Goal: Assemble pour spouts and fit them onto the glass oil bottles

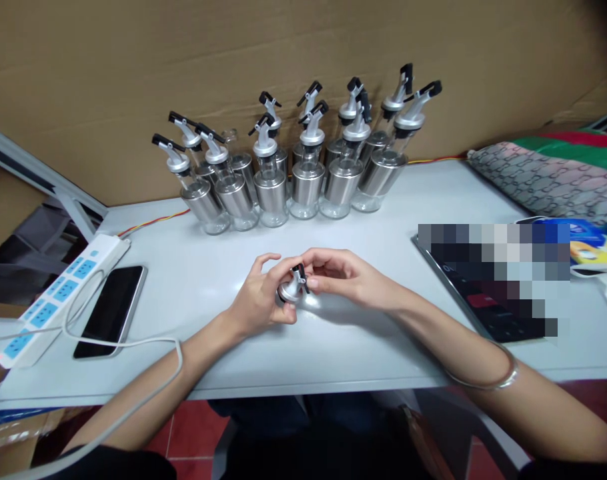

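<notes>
A silver pour spout (292, 291) with a black lever is held at the middle of the frame, above the table (373, 363). Its rounded base is gripped between the thumb and curled fingers of the left hand (256, 297); the right hand (343, 272) is brought to the lever, thumb and forefinger nearly together, though whether the lever is pinched cannot be told. In the upper centre, 12 glass bottles (308, 183) wrapped in metal bands are stood in 2 rows; 11 are topped with similar spouts, and a bare glass neck (230, 137) is shown by 1 in the back row. Their contents are hidden by the bands. At left, a phone (111, 310) is laid beside a power strip (58, 297).
</notes>
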`<control>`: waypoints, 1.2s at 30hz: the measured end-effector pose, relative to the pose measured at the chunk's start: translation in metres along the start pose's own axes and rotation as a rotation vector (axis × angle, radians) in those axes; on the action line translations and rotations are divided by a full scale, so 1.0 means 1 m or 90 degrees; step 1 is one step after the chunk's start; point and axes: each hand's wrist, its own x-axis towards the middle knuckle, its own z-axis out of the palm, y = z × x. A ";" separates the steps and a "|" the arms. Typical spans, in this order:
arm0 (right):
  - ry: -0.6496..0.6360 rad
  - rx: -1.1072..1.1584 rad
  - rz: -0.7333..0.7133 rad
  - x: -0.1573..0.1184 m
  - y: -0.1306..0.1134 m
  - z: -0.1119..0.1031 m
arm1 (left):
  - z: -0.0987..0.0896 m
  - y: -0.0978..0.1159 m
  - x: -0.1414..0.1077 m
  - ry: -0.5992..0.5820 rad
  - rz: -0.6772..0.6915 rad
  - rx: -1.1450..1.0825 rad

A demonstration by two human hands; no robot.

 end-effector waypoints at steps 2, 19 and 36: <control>-0.002 -0.004 -0.003 -0.001 -0.002 0.000 | -0.001 0.000 0.000 -0.002 0.000 -0.002; -0.014 0.088 0.056 0.000 0.000 -0.003 | -0.001 0.000 -0.002 -0.002 -0.012 -0.013; 0.024 0.026 0.049 0.001 0.002 -0.002 | -0.002 -0.002 -0.001 -0.027 -0.025 -0.016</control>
